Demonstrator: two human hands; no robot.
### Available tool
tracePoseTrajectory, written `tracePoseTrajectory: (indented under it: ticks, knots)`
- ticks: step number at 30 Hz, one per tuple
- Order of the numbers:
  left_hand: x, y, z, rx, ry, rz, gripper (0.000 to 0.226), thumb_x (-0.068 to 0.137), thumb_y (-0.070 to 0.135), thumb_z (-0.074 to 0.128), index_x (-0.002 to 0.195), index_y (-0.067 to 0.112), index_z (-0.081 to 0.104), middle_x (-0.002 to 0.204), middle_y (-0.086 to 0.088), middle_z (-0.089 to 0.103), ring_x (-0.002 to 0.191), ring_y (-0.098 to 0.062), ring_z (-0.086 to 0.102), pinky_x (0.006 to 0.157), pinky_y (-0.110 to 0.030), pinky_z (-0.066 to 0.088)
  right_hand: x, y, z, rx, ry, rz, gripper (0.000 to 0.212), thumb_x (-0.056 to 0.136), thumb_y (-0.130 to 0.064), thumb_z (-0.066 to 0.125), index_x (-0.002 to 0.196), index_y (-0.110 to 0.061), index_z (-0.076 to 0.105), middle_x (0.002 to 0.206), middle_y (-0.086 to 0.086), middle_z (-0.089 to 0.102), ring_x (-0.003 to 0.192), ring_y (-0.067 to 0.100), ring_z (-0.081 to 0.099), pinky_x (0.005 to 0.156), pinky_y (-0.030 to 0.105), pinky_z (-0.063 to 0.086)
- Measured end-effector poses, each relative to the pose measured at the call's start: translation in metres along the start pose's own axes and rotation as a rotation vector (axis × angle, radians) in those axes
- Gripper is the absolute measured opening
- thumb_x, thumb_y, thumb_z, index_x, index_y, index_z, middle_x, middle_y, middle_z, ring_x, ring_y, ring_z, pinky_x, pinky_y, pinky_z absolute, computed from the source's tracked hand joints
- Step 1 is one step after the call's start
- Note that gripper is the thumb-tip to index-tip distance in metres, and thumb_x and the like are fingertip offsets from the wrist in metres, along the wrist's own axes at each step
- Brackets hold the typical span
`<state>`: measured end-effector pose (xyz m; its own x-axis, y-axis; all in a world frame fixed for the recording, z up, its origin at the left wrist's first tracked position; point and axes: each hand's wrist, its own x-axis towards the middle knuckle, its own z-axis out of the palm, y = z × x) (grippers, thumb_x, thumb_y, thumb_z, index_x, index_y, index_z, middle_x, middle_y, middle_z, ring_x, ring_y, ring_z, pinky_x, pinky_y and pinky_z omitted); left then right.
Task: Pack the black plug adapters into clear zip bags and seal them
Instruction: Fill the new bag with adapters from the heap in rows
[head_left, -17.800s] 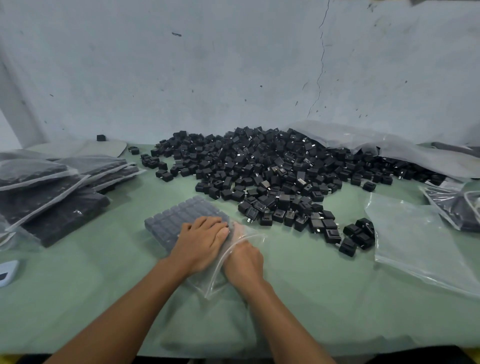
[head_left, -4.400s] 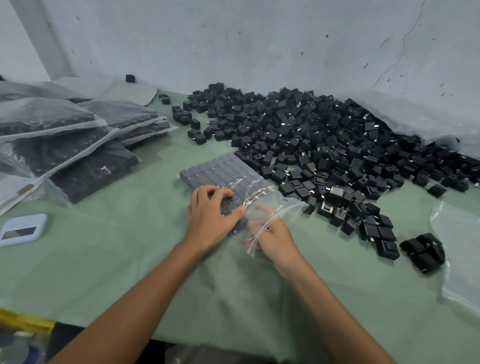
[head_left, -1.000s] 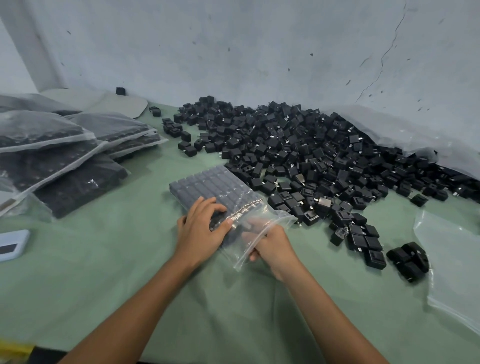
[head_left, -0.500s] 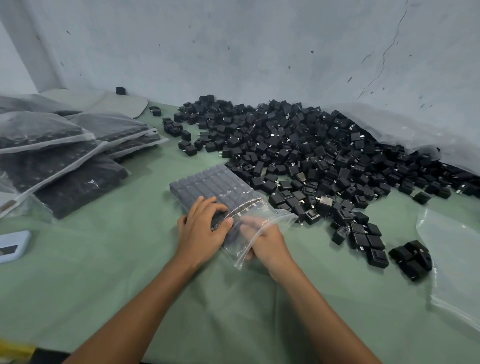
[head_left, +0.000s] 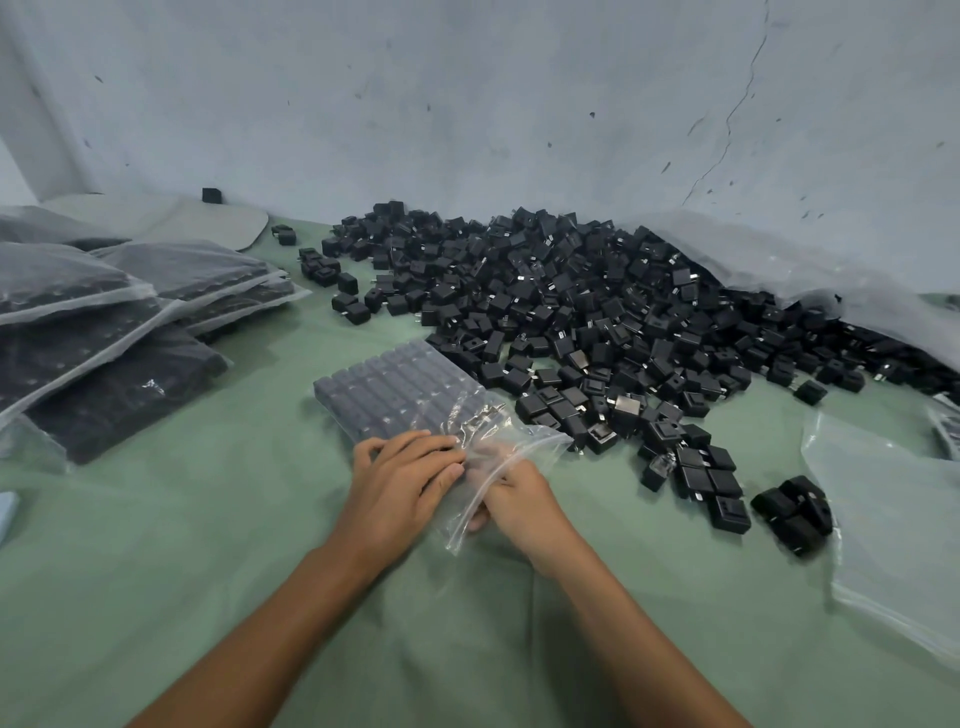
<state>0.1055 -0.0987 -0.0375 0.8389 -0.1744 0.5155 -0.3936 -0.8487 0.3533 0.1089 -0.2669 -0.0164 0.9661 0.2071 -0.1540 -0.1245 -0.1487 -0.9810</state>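
A clear zip bag (head_left: 400, 392) packed with neat rows of black plug adapters lies on the green table (head_left: 208, 545) in front of me. My left hand (head_left: 402, 483) rests flat on top of the bag's near end, fingers spread over the adapters. My right hand (head_left: 511, 501) reaches into the bag's open mouth, its fingers hidden under the crinkled plastic flap. A large loose heap of black adapters (head_left: 597, 312) spreads behind and to the right of the bag.
Several filled bags (head_left: 109, 312) are stacked at the left. An empty clear bag (head_left: 893, 525) lies at the right, with a small cluster of adapters (head_left: 792, 509) beside it. A big plastic sheet (head_left: 810, 275) lies against the wall at the back right.
My left hand's fingers have spread a little further right over the bag's opening. My right hand has shifted slightly inside the flap. The bag itself stays put.
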Motion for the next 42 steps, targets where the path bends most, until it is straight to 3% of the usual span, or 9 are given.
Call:
tracePoseTrajectory:
  ticks: [3,7,9,12,15,19,23,28,42]
  knots:
    - [-0.001,-0.001,0.001,-0.029,-0.006,-0.032,0.036,0.098,0.051,0.040,0.110,0.039,0.072,0.122,0.025,0.064,0.121,-0.004,0.053,0.096,-0.040,0.030,-0.006,-0.003,-0.023,-0.123,-0.023,-0.012,0.025,0.092,-0.001,0.052,0.095,-0.012,0.074,0.079,0.009,0.074,0.073,0.023,0.070,0.069,0.038,0.060]
    - [-0.001,-0.002,0.002,-0.042,-0.011,-0.038,0.036,0.099,0.052,0.039,0.110,0.040,0.071,0.122,0.027,0.062,0.121,-0.002,0.051,0.097,-0.038,0.028,-0.005,-0.024,-0.080,-0.504,0.115,-0.072,0.019,0.084,-0.018,0.060,0.079,-0.026,0.076,0.072,-0.008,0.073,0.062,0.007,0.064,0.058,0.030,0.053]
    - [-0.001,-0.001,0.002,-0.043,0.005,-0.038,0.038,0.098,0.053,0.038,0.109,0.040,0.072,0.121,0.027,0.063,0.120,-0.002,0.052,0.096,-0.037,0.027,0.005,-0.035,-0.106,-0.742,0.286,-0.139,0.016,0.086,-0.024,0.060,0.087,-0.032,0.074,0.079,-0.012,0.073,0.065,0.005,0.062,0.059,0.027,0.050]
    - [-0.001,0.000,0.002,-0.048,0.006,-0.045,0.038,0.098,0.053,0.038,0.109,0.040,0.072,0.121,0.028,0.063,0.120,-0.001,0.051,0.096,-0.033,0.025,0.029,-0.039,-0.140,-1.022,0.490,-0.140,0.026,0.093,-0.019,0.061,0.117,-0.029,0.066,0.117,-0.005,0.064,0.107,0.019,0.056,0.087,0.037,0.050]
    - [-0.001,0.001,0.001,-0.062,0.007,-0.051,0.038,0.098,0.053,0.038,0.109,0.040,0.072,0.121,0.028,0.062,0.120,0.000,0.050,0.096,-0.032,0.024,0.043,-0.029,-0.163,-1.205,0.388,0.003,0.045,0.092,-0.015,0.062,0.134,-0.029,0.055,0.137,0.000,0.054,0.123,0.028,0.044,0.098,0.039,0.042]
    - [-0.001,0.001,0.000,-0.071,0.010,-0.053,0.038,0.097,0.053,0.039,0.108,0.040,0.072,0.121,0.028,0.063,0.119,0.000,0.050,0.096,-0.032,0.024,0.045,-0.024,-0.173,-1.239,0.392,-0.005,0.051,0.094,-0.017,0.063,0.141,-0.027,0.047,0.128,0.003,0.063,0.116,0.029,0.054,0.097,0.042,0.047]
    - [-0.001,0.000,0.001,-0.067,0.008,-0.050,0.037,0.098,0.053,0.039,0.109,0.040,0.072,0.121,0.029,0.062,0.120,0.001,0.049,0.097,-0.034,0.025,0.028,-0.031,-0.164,-0.563,0.411,-0.067,0.039,0.097,-0.026,0.055,0.133,-0.038,0.048,0.101,-0.004,0.069,0.090,0.019,0.066,0.069,0.030,0.052]
    - [-0.001,0.000,0.001,-0.057,0.005,-0.045,0.035,0.098,0.052,0.040,0.109,0.041,0.071,0.122,0.029,0.062,0.120,0.001,0.049,0.096,-0.034,0.026,0.005,-0.042,-0.136,0.246,0.206,-0.094,0.035,0.099,-0.003,0.047,0.120,-0.022,0.068,0.103,0.009,0.070,0.084,0.025,0.068,0.075,0.032,0.058]
    - [-0.002,0.000,0.002,-0.062,0.020,-0.033,0.037,0.097,0.051,0.041,0.110,0.038,0.072,0.121,0.025,0.065,0.121,-0.003,0.052,0.095,-0.033,0.026,-0.034,-0.025,-0.108,0.353,0.053,0.023,0.039,0.096,0.003,0.044,0.118,-0.015,0.071,0.100,0.010,0.069,0.070,0.022,0.062,0.066,0.031,0.054]
